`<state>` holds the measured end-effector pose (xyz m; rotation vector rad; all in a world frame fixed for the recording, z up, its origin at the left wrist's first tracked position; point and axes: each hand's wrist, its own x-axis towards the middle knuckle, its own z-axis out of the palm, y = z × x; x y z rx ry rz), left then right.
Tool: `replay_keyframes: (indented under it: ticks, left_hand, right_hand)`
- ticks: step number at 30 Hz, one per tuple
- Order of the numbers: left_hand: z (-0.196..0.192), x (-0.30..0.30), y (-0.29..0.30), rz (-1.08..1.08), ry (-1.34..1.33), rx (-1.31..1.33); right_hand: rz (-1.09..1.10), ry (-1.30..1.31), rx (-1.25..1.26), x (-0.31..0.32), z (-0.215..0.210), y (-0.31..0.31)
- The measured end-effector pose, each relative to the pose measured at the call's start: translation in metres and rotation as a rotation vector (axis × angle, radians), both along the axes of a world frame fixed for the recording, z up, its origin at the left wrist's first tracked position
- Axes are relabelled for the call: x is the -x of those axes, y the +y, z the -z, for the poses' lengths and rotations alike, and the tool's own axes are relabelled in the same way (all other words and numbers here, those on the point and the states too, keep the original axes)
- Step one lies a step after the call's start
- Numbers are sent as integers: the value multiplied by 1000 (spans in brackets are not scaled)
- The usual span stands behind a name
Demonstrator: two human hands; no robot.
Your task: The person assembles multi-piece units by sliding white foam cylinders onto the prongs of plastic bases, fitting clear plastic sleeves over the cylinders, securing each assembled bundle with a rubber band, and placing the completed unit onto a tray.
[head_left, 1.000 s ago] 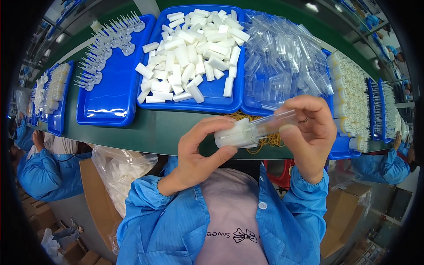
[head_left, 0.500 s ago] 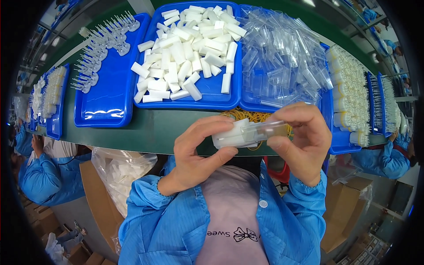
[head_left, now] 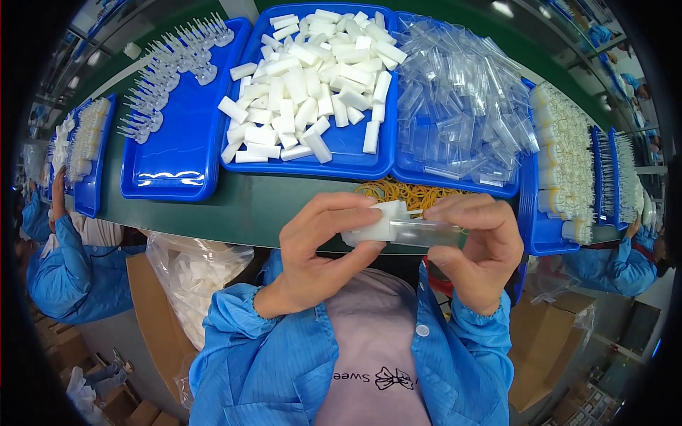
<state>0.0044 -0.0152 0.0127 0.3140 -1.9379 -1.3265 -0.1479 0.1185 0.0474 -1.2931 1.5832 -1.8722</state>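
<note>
Above the near edge of the table, my left hand pinches white block-like pieces between thumb and fingers. A clear flat plastic sleeve lines up against their right end. My right hand is closed on the sleeve's other end, thumb below and fingers on top. A thin white strip shows just above the sleeve, by my right fingertips; what it belongs to I cannot make out. How far the sleeve overlaps the white pieces is hard to see. Yellow rubber bands lie in a heap just beyond my hands.
Ahead stand blue trays: one of loose white blocks, one of clear sleeves, one with upright thin-stemmed clear parts. Banded white bundles stack at right. A plastic bag in a carton sits lower left. Co-workers flank me.
My right hand has come lower and slightly left, and the sleeve now lies more level against the white pieces. My left hand stays nearly still. At left, a co-worker's arm has reached up toward a tray.
</note>
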Motion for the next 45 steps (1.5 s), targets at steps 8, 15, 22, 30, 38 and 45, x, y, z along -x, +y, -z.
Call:
replay_keyframes:
  ticks: [8, 15, 22, 30, 38, 45]
  left_hand:
    - [-7, -2, 4, 20, -16, 19]
    - [-6, -4, 4, 66, -36, -40]
    - [-5, 1, 1, 63, -58, -40]
    - [0, 6, 4, 133, -50, -205]
    - [7, 5, 0, 437, -56, -1101]
    - [17, 4, 3, 360, 29, -1028]
  right_hand:
    - [43, 86, 148, -2, 9, -2]
    - [14, 151, -29, 5, -3, 0]
    - [114, 270, -39, 0, -2, -1]
    - [81, 118, -80, 9, 5, -2]
    - [136, -119, -61, 15, 9, 2]
    - [223, 209, -105, 24, 10, 12]
